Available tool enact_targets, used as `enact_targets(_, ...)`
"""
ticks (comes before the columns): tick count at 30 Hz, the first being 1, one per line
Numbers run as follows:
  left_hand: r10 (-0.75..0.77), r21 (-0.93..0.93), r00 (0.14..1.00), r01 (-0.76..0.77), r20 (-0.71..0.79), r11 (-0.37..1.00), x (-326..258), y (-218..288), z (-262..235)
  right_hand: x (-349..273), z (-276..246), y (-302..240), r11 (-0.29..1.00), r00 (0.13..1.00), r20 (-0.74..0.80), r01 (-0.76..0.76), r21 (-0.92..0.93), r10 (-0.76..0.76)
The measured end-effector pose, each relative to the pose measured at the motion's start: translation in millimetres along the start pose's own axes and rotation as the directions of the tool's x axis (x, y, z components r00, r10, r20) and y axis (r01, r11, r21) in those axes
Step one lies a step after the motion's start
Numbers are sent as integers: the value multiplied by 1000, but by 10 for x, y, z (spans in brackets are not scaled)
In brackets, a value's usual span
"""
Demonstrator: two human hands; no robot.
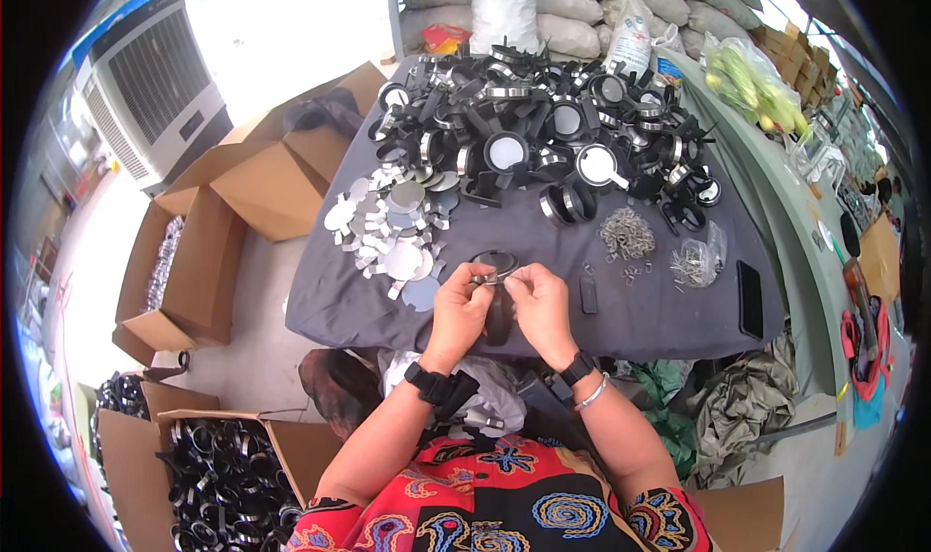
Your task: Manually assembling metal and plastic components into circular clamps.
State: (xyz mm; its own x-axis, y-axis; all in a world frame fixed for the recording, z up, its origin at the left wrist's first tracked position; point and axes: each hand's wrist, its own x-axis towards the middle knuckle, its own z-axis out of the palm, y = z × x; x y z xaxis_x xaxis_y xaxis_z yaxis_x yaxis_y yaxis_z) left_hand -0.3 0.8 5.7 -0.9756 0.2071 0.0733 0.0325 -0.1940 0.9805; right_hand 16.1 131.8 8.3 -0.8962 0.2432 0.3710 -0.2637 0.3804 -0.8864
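Note:
Near the front edge of the table, a black round part with a handle (498, 321) lies between my hands, its handle pointing toward me. My left hand (458, 310) is closed at the part's rim, thumb and fingers pinching it. On the other side of the handle, my right hand (543, 310) is also pinched, the fingertips meeting the left ones. Something small and shiny shows there, too small to name. Flat silvery discs with tabs (402, 258) lie in a loose heap to the left. A pile of small metal clips (627, 234) sits to the right.
A big heap of black round parts with metal bands (509, 116) covers the table's far side. At the right are a clear bag of small pins (700, 258) and a phone (751, 300). Cardboard boxes (238, 281) stand on the floor at left, beside an air cooler (150, 87).

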Motion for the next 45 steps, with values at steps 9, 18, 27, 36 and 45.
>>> enact_targets(9, 34, 37, 999, -33, -31, 999, 48, -6, 31, 176, -121, -39, 840, 899, 308, -411, 354, 310)
enact_targets(18, 76, 71, 995, -80, 61, 994, -19, -89, -79, 418, -315, -37, 982, 896, 427, 171, -79, -121)
enact_targets(27, 137, 3, 988, -137, 69, 991, -19, -139, 0, 422, -363, 24, 979, 883, 468, 126, -161, -37)
enact_targets(36, -79, -18, 983, 77, -166, 997, 2, -56, -76, 366, -1109, 304, 902, 988, 155, 78, -424, -13)
enact_targets(45, -129, -71, 992, 128, -5, 989, -99, 107, -101, 215, -1141, 199, 746, 960, 261, 102, -658, 98)
